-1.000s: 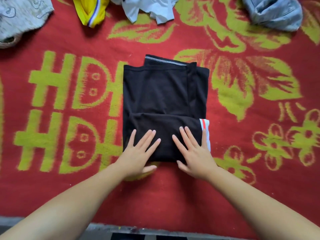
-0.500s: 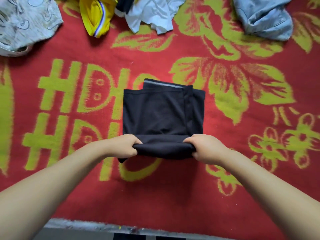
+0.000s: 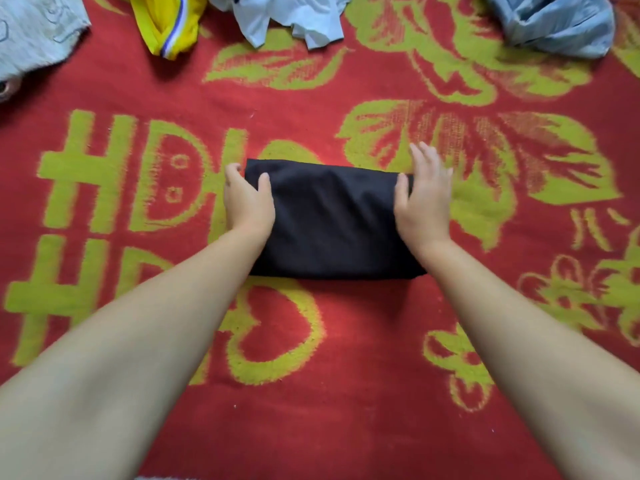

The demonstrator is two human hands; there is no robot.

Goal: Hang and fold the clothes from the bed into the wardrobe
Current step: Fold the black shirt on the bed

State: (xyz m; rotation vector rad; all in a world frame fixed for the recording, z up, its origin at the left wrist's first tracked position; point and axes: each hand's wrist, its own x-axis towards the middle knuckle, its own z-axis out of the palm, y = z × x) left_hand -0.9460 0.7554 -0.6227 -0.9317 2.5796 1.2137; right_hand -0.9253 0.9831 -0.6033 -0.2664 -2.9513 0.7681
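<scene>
We note a black garment (image 3: 332, 220) folded into a compact rectangle, lying flat near the middle of the bed (image 3: 346, 393), on its red cover with yellow-green lettering and leaves. Our left hand (image 3: 247, 199) sits at the garment's left end, fingers curled over the far corner and thumb laid on top of the cloth — a light hold on the edge. Our right hand (image 3: 424, 199) is at the right end, thumb on the cloth, fingers stretched out and somewhat blurred; we cannot tell whether they grip the fabric or only rest beside it. Handling judgement: the cloth looks thin and soft, light in weight, with no stiffness of its own, so the layered fold will likely sag or slide apart if lifted from one corner. The surface shows shallow creases, which suggests it drapes easily. We would take it from both short ends at once, fingers slid under the bottom layer and thumbs pressing on top — or scoop it with flat palms beneath, to keep the stack square on the way to the wardrobe. Along the far edge of the bed lie further pieces, well apart from the fold: a grey garment (image 3: 34, 32), a yellow garment (image 3: 166, 26), a white garment (image 3: 287, 19) and a pale blue garment (image 3: 554, 22), all crumpled and not yet folded.
</scene>
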